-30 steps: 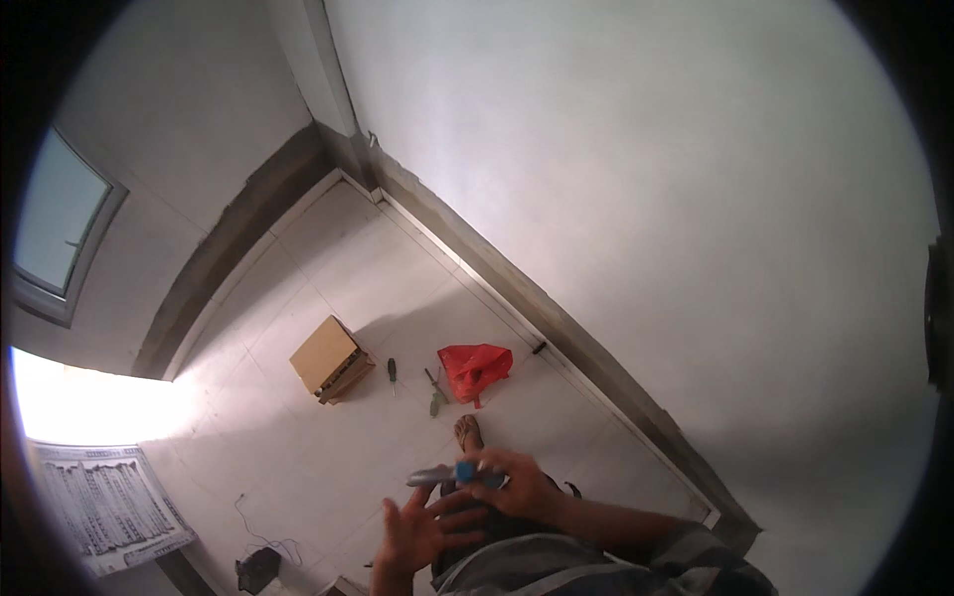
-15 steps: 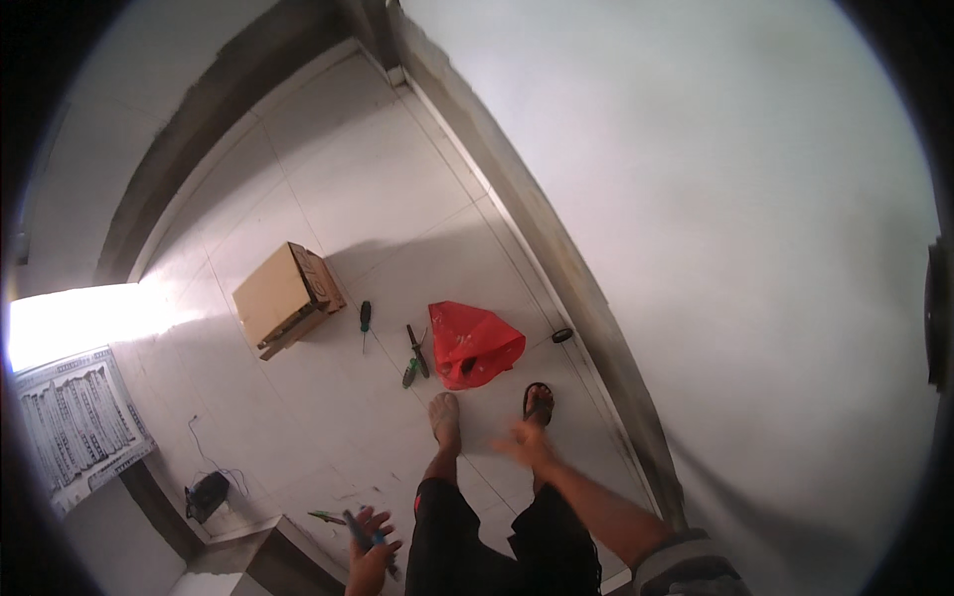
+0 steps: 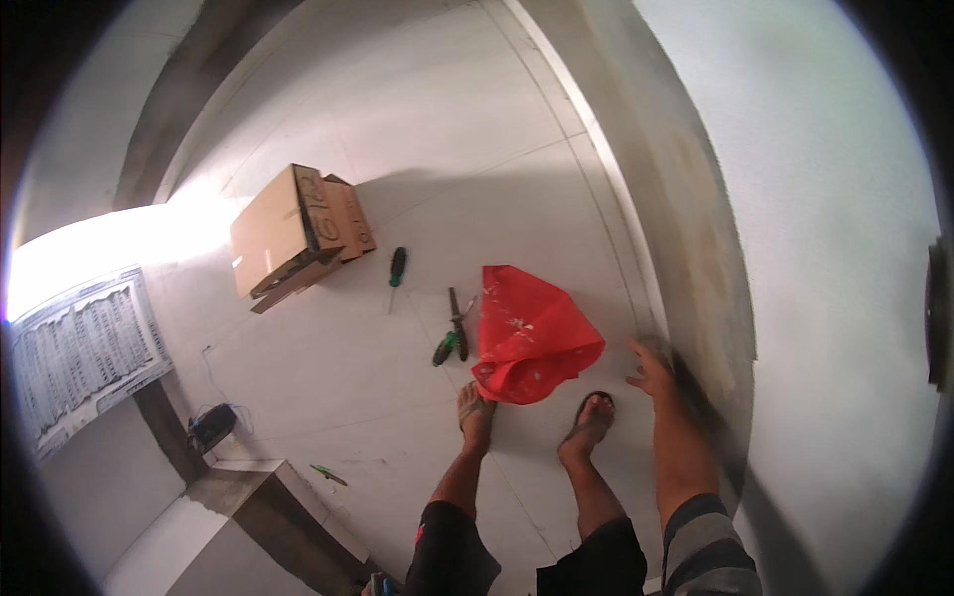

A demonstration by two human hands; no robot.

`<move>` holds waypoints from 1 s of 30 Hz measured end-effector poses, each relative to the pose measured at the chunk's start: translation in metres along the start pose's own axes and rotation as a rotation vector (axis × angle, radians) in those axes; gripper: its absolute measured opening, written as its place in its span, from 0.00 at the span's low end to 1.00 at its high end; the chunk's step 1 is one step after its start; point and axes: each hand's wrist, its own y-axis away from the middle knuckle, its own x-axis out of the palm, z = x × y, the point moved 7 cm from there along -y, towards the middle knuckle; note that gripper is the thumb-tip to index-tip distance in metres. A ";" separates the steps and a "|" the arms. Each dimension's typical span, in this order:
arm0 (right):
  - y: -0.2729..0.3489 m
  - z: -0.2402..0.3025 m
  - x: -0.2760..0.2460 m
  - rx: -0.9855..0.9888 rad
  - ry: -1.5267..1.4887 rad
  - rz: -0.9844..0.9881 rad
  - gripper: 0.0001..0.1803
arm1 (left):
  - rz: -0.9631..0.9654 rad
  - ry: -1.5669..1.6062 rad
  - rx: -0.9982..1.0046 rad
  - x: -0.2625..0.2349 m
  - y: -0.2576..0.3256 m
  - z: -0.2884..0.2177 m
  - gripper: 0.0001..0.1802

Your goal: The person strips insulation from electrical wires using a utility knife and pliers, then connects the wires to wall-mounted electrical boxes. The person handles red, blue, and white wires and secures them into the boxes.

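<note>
My right hand [image 3: 651, 370] reaches down to the floor by the foot of the wall, right of a crumpled red bag [image 3: 537, 333]. Its fingers are spread and slightly bent. A small dark round thing seen there earlier is mostly hidden by this hand, and I cannot make out any contact. Only a sliver of my left hand [image 3: 366, 588] shows at the lower edge, with a slim blue tool [image 3: 377, 583] in it; most of both is cut off. Left of the bag lie green-and-black pliers [image 3: 457, 333] and a green-handled screwdriver [image 3: 397, 266].
A cardboard box [image 3: 273, 233] stands on the tiled floor at the far left. A black device with a cable [image 3: 211, 427] lies near a low ledge [image 3: 234, 489]. A small green tool [image 3: 328, 475] is beside that ledge. The wall [image 3: 815, 248] bounds the right side.
My right hand has moved right and down to the wall's foot. My left hand has dropped almost out of view. The view has shifted, and my right foot stands farther from the left one.
</note>
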 end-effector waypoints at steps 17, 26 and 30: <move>0.390 -0.117 -0.190 -0.459 0.356 -0.146 0.09 | 0.245 -0.252 -0.481 -0.044 0.178 0.172 0.22; 0.500 -0.204 -0.269 -0.360 0.367 -0.153 0.10 | 0.139 0.407 -0.152 0.005 0.229 0.283 0.33; 0.507 -0.227 -0.262 -0.467 0.426 -0.150 0.09 | 0.241 0.889 -0.125 0.028 0.187 0.367 0.22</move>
